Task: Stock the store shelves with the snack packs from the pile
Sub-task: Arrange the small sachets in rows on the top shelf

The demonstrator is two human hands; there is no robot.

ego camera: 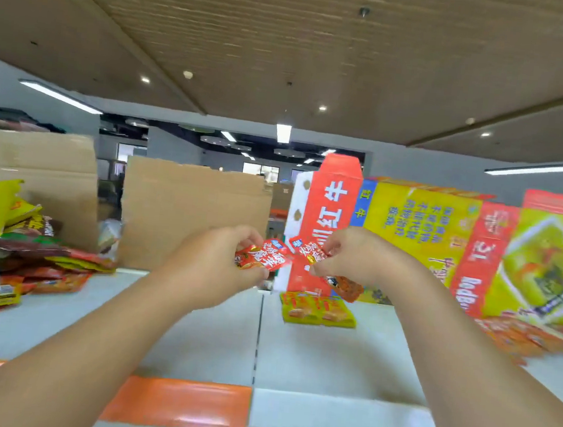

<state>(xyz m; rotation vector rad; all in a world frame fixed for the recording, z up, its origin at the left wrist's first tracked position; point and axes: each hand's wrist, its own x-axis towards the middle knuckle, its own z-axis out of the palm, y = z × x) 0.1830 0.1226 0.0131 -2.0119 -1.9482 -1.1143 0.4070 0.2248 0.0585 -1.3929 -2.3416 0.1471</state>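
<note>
Above shelf [328,355] middle, left grip [219,269] pinching red snack pack [269,257]; right grip [348,254] pinching second red pack [307,248] just beside it. Yellow-green packs [318,311] lying beyond; pile [28,257] sitting at shelf's left edge.

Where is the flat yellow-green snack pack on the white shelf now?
In the head view, the yellow-green snack pack lies on the white shelf, right of centre, just in front of the upright red carton and below the right hand.
</note>
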